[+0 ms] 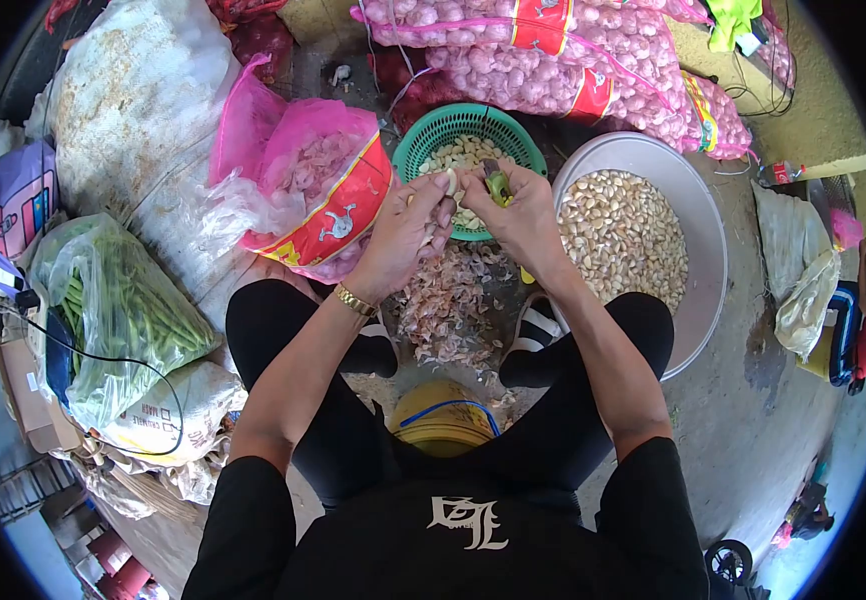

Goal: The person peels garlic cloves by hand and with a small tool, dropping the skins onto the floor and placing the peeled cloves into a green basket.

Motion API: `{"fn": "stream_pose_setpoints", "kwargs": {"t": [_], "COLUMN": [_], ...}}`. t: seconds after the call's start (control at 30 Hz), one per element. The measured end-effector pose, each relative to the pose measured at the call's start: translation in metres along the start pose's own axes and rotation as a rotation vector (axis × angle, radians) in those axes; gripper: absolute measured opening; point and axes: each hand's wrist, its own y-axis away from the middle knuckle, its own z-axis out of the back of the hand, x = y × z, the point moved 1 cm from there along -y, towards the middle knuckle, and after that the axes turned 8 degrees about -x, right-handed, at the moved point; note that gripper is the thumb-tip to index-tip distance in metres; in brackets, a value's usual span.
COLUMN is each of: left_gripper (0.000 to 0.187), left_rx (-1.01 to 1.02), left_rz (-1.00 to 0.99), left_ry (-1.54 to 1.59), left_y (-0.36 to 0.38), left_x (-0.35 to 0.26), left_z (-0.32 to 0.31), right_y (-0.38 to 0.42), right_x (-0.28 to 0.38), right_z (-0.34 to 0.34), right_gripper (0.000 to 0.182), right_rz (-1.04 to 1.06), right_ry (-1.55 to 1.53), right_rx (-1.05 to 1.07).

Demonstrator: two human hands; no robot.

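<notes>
While the left hand (408, 235) pinches a pale garlic clove (449, 181), the right hand (521, 215) grips a green-handled knife (497, 186); just beyond the fingertips sits a green plastic basket (433, 135), a white basin of peeled cloves (698, 215) beside it.

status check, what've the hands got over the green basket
Left hand pinching a garlic clove. Right hand gripping a small green-handled knife. Both above the green basket; peel pile below, nothing blocking.

A pale garlic clove (448, 183) is pinched at the fingertips above the green basket. A small green-handled knife (497, 186) stands upright just beside it.
</notes>
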Motion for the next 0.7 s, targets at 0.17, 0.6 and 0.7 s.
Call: {"fn": "stream_pose_setpoints", "kwargs": {"t": [0.17, 0.6, 0.7], "left_gripper": [0.028, 0.043, 0.043], "left_rx": [0.024, 0.092, 0.119], "left_rz": [0.068, 0.078, 0.08], "left_ry": [0.057, 0.275, 0.262], "left_y": [0.0, 0.0, 0.003], "left_x": [-0.003, -0.027, -0.027], "left_z": [0.003, 0.011, 0.008], "right_y": [0.0, 0.01, 0.011], "right_x": [0.003, 0.015, 0.015], "right_z": [0.004, 0.036, 0.036], "right_gripper": [0.017, 0.017, 0.021], "right_rz": [-0.031, 0.113, 0.167], "right_ry": [-0.027, 0.294, 0.257], "right_rx": [0.037, 0.565, 0.599]}}
